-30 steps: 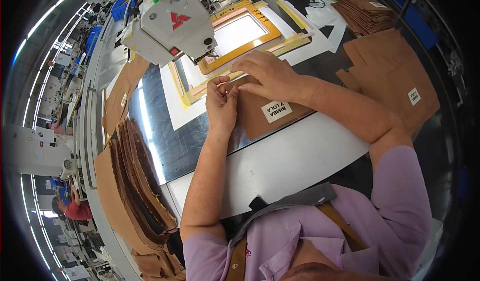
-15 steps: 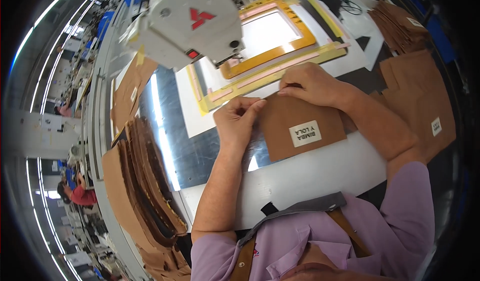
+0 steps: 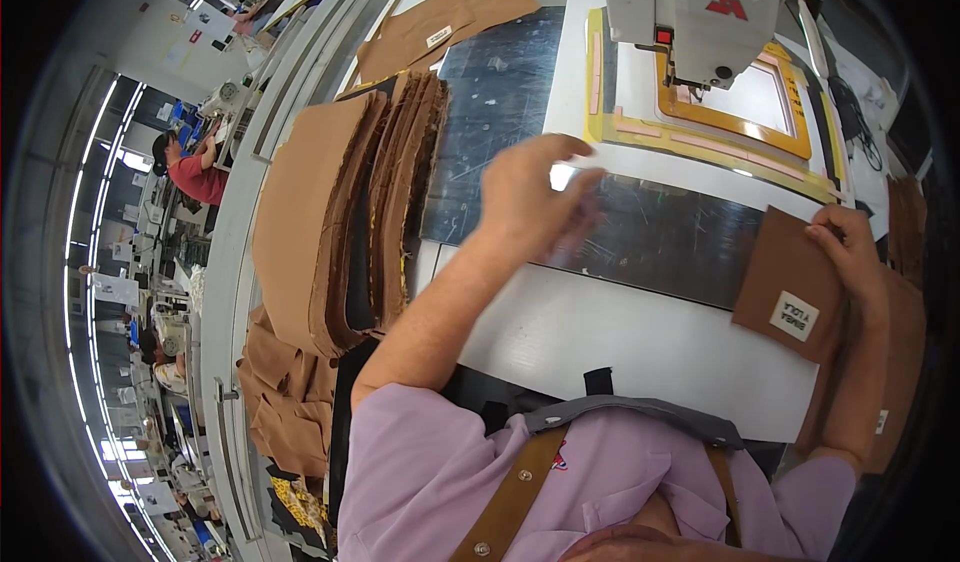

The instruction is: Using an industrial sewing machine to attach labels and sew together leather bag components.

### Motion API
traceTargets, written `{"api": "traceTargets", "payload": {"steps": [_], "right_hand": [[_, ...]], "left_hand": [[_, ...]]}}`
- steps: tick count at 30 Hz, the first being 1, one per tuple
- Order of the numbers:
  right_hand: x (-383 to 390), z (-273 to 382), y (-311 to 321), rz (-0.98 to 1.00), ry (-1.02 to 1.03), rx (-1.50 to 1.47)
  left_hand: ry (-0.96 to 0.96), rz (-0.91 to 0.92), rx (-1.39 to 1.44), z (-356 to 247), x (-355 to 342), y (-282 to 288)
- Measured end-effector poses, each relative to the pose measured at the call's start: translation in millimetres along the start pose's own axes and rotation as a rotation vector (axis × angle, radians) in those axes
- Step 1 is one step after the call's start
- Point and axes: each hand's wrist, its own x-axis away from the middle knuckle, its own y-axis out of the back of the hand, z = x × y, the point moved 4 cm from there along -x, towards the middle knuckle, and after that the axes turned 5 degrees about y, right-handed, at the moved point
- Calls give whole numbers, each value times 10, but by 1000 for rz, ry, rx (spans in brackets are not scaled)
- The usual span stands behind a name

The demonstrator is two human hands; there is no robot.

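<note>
A brown leather-like panel (image 3: 775,257) with a cream label on it is pinched along its upper edge by my right hand (image 3: 848,247), at the right side of the work surface. My left hand (image 3: 530,197) is raised over the metal plate (image 3: 660,232), its fingers apart and slightly blurred, with nothing in them. Just beyond that hand lies a template with a yellow border (image 3: 715,152) and pink strips. An orange-yellow frame (image 3: 735,135) rests on it, under the head of a white sewing machine (image 3: 690,12).
A thick stack of brown panels (image 3: 310,192) stands left of the metal plate, with loose brown pieces (image 3: 290,392) below it. Another labelled brown piece (image 3: 450,22) lies at the far left. More brown panels (image 3: 900,362) sit at the right edge. Co-workers are in the background left.
My right hand has carried the brown panel from the middle to the right side. My left hand has let go of it and stays over the plate, fingers spread. The view has turned left.
</note>
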Motion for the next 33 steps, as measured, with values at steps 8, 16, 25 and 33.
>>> {"api": "traceTargets", "payload": {"steps": [8, 16, 25, 33], "right_hand": [[512, -1200, 913, -140, -93, 331], [266, -93, 173, -136, -9, 279], [150, 457, -120, -30, 26, 158], [-175, 380, -736, 156, -74, -438]], "left_hand": [[445, -372, -416, 1756, 32, 2286], [464, -124, -604, 1996, -113, 2355], [557, -489, 533, 2695, 208, 2709], [-28, 184, 954, -191, 281, 639]]}}
